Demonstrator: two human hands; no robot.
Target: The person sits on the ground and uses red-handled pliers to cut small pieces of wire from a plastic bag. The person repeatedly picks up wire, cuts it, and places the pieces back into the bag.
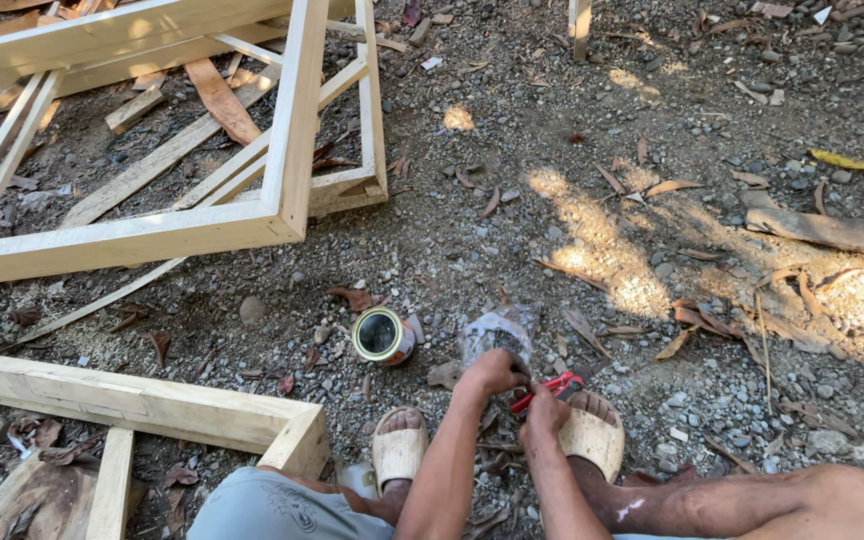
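The person crouches over gravelly ground (592,180), both forearms reaching down between their sandalled feet. The left hand (494,372) is closed, fingers curled around the lower edge of a clear plastic bag (498,333) that stands crumpled on the ground just above the knuckles. The right hand (544,413) is also closed, its grip wrapped around the red handles of a small tool (554,387) (pliers or cutters, the working end is hidden behind the left hand, so I cannot tell which). The two hands sit almost touching, the tool running from the right hand toward the bag.

Just left of the bag lies an open tin can (382,335), tipped on its side with its dark mouth and bright rim facing the camera. The left sandal (398,447) sits below the can; the right sandal (592,432) lies under the right hand, close beside the tool.

Pale timber frames (287,130) fill the upper left, lying at angles across one another, with a reddish offcut (220,100) among them. Another squared timber beam (132,400) crosses the lower left, near the person's grey shorts (272,505). Dry leaves and small stones are scattered everywhere, and a weathered log (832,232) lies at the right edge in patchy sunlight.
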